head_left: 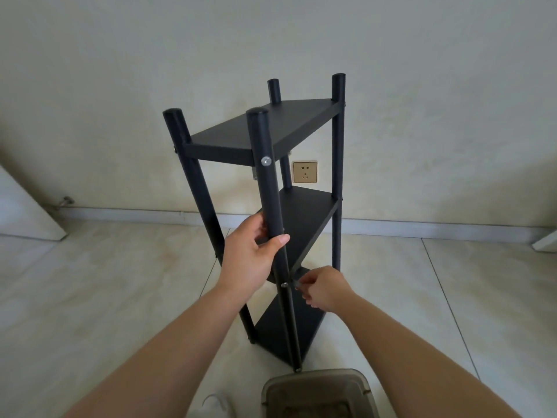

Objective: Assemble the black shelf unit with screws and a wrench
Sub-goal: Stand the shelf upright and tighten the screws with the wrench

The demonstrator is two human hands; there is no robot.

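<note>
The black shelf unit (262, 128) stands upright on the tiled floor, with three boards between four round posts. My left hand (253, 254) grips the near front post about halfway down, thumb across its front. A silver screw head (265, 160) shows on that post at the top board. Lower down, a second screw (284, 285) sits in the same post. Just right of it, my right hand (324, 286) pinches a small metal tool, apparently the wrench (298, 286), beside the post; most of it is hidden by my fingers.
A brownish translucent plastic box (319, 393) sits on the floor at my feet, just in front of the shelf's base. A wall socket (305, 172) is behind the unit. White panels lean at the far left (27, 212) and far right (545, 242).
</note>
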